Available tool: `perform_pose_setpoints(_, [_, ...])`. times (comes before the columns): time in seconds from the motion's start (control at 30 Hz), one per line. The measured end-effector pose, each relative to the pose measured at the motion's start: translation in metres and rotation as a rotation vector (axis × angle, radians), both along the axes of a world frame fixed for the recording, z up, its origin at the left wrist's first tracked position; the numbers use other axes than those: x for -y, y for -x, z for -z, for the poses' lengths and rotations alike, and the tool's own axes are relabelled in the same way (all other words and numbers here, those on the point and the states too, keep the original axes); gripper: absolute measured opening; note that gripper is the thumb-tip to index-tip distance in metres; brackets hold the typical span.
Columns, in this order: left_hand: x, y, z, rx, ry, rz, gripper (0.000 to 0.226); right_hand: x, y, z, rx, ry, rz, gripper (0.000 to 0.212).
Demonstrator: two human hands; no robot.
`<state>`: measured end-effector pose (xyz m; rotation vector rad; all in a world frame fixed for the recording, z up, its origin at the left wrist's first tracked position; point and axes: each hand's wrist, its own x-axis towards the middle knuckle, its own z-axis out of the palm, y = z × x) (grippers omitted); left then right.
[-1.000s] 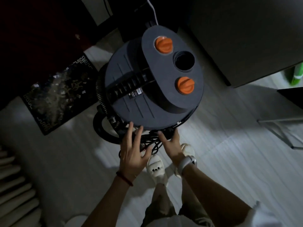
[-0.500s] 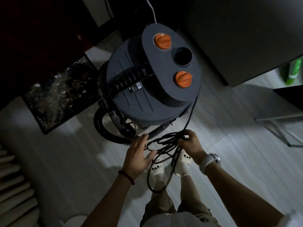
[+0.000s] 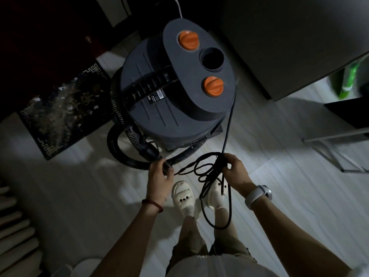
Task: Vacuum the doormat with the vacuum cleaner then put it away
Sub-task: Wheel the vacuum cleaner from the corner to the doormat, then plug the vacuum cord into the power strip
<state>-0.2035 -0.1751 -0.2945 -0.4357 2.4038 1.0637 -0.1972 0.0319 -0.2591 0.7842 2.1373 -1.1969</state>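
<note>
A dark grey drum vacuum cleaner (image 3: 175, 80) with two orange knobs stands on the pale floor in front of me. Its ribbed black hose (image 3: 119, 148) curls around its left side and front. The dark patterned doormat (image 3: 63, 110), strewn with light bits, lies to the left of it. My right hand (image 3: 235, 170) grips a bundle of the black power cord (image 3: 209, 172), whose loops hang down over my feet. One strand runs up the right side of the vacuum. My left hand (image 3: 159, 174) pinches the plug end of the cord just in front of the hose.
A large grey cabinet (image 3: 289, 41) stands to the right behind the vacuum. A green object (image 3: 349, 80) and a metal frame (image 3: 339, 148) are at the right. A dark door is at the back left. Pale ridged steps show at the lower left.
My hands left the base of the vacuum. The right hand pulled out the cord bundle and lifted it; the left hand closed on the cord's end.
</note>
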Motion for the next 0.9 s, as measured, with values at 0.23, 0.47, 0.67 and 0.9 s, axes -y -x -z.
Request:
perform_pose_setpoints(0.23, [0.022, 0.073, -0.002, -0.186, 0.01, -0.252, 0.053, 0.023, 0.001, 0.004, -0.062, -0.072, -0.025, 0.034])
perform_pose_setpoints(0.47, [0.025, 0.08, -0.013, -0.33, 0.038, -0.485, 0.031, 0.049, 0.014, 0.013, -0.059, -0.068, -0.056, 0.04])
perform_pose_setpoints(0.67, [0.05, 0.107, -0.005, -0.218, 0.119, -0.349, 0.05, 0.083, 0.03, -0.001, -0.2, -0.04, -0.193, 0.052])
perform_pose_setpoints(0.9, [0.068, 0.122, -0.008, -0.251, 0.239, -0.229, 0.036, 0.096, 0.041, -0.017, -0.452, -0.081, -0.346, 0.048])
